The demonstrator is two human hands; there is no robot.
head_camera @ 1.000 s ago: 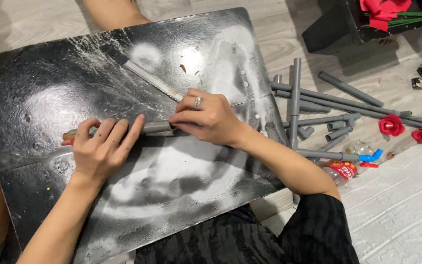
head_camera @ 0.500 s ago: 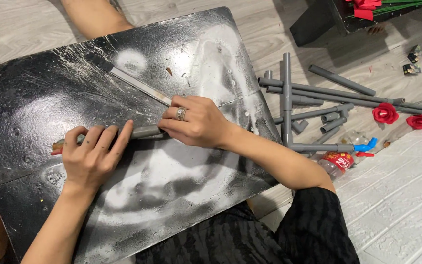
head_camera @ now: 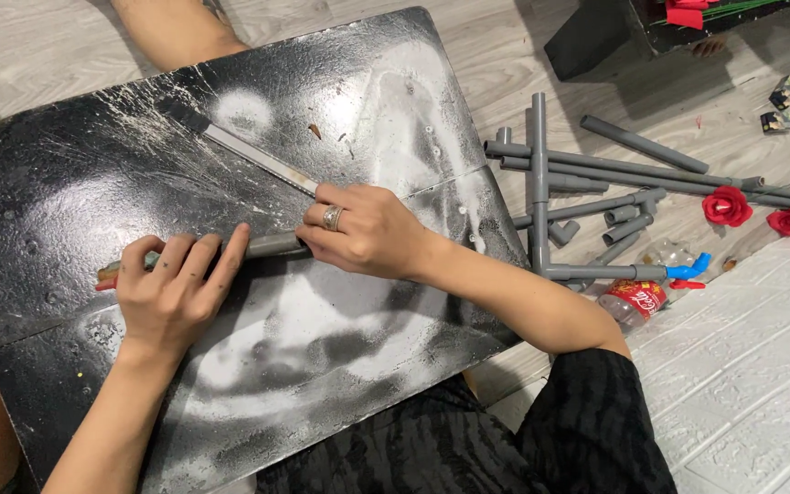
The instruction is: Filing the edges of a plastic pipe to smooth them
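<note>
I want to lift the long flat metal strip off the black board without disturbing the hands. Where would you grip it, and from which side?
Take the metal strip at its far upper-left end, coming from the board's far side. It lies flat and slants down toward the right hand, which covers its near end, so only the far part is free. Being thin and flat, it likely needs a pinch grip across its long edges.

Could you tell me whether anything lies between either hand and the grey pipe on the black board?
Nothing visible does. The left hand presses flat on the grey pipe, and the right hand grips its other end. A saw blade runs under the right hand, on the black board.
</note>
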